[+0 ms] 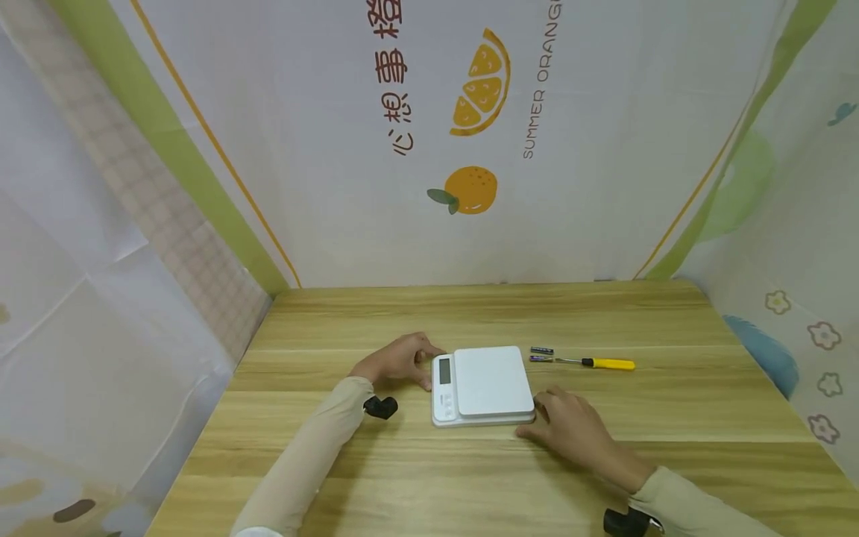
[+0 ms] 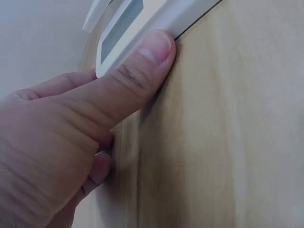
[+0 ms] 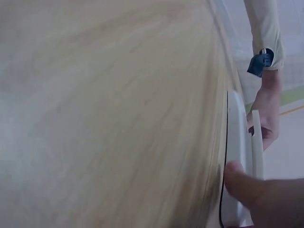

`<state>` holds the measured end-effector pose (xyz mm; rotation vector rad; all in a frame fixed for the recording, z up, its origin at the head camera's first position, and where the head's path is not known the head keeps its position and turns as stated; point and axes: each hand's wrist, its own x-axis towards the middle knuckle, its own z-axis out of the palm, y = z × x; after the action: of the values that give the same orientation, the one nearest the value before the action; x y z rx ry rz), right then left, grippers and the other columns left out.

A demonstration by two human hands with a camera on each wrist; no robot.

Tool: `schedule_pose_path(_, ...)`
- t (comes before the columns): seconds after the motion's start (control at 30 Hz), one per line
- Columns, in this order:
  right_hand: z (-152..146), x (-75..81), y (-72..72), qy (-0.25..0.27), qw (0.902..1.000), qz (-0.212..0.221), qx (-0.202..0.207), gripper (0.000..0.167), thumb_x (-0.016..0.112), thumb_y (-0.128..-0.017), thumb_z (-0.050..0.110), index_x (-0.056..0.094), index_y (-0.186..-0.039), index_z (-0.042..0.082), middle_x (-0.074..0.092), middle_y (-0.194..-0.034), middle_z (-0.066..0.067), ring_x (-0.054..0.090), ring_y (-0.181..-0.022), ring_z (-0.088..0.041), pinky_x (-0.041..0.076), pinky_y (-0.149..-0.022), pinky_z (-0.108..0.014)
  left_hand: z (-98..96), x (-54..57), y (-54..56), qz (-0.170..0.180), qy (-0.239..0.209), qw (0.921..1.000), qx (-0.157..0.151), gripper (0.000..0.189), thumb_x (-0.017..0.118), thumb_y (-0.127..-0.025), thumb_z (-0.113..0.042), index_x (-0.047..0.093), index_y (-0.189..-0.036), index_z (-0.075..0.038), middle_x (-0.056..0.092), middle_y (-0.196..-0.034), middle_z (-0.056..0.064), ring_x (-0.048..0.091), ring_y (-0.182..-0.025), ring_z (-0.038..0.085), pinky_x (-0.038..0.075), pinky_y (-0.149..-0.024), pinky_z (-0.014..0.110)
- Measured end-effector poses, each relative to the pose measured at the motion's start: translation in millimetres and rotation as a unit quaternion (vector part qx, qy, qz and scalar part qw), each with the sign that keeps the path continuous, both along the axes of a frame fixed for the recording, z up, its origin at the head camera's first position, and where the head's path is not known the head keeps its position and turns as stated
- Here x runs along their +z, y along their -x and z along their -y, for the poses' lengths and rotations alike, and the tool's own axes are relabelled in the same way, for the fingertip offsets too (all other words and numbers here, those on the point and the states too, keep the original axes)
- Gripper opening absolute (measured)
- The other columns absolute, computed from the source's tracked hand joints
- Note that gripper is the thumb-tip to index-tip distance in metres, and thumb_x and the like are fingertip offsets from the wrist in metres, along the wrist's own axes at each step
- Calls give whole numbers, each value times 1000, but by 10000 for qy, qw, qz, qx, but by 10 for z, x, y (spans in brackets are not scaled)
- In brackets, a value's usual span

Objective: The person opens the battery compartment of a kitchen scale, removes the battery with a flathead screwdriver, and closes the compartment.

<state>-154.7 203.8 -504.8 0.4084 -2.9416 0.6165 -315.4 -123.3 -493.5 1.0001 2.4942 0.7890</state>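
Note:
A white digital kitchen scale (image 1: 493, 384) lies flat on the wooden table, its display (image 1: 444, 371) and buttons toward the left. At its display end, my left hand (image 1: 401, 359) grips the scale's edge. The left wrist view shows that thumb (image 2: 154, 52) against the side wall while the index finger reaches the far corner. On the opposite end my right hand (image 1: 570, 426) holds the near right corner. In the right wrist view its thumb (image 3: 240, 183) presses the scale's side; the other fingers of that hand are hidden there.
Behind and right of the scale lie two small batteries (image 1: 541, 350) and a screwdriver with a yellow handle (image 1: 612, 364), its tip close to one battery. Printed cloth (image 1: 322, 186) hangs along the table's back edge and both sides.

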Motion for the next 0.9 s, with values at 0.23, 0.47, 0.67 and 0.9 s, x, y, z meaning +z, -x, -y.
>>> schedule_pose_path(0.23,-16,8,92,-15,9999,-87,54,44,90,-76,40,76,-97,4,51,-78,3,41,-64,-11,31,-49,-20,65,-31,-23,-80,-186,9998,44,68,94,-70,-26,70,-131,-8,61,-105,0,49,-84,14,47,-70,20)
schedule_pose_path(0.47,-46,41,249,56,9998,63,191,43,89,-79,35,76,-106,3,51,-79,3,41,-67,-12,31,-50,-21,175,-60,-96,-191,-388,9990,104,56,91,-75,-24,74,-125,-9,63,-103,0,51,-85,13,50,-72,21)
schedule_pose_path(0.67,-90,98,470,-29,9983,118,576,28,88,-78,33,71,-87,13,45,-73,4,40,-67,-12,29,-52,-21,251,-89,-273,-290,-457,9977,411,51,89,-78,-28,75,-122,-8,61,-103,-2,50,-88,13,50,-75,23)
schedule_pose_path(0.9,-191,77,845,-401,9942,-189,982,23,89,-79,28,74,-88,12,48,-74,3,41,-65,-10,33,-52,-21,280,-175,-530,-385,-834,9923,835,44,89,-78,-31,78,-116,-10,60,-102,-4,49,-86,12,47,-71,22)
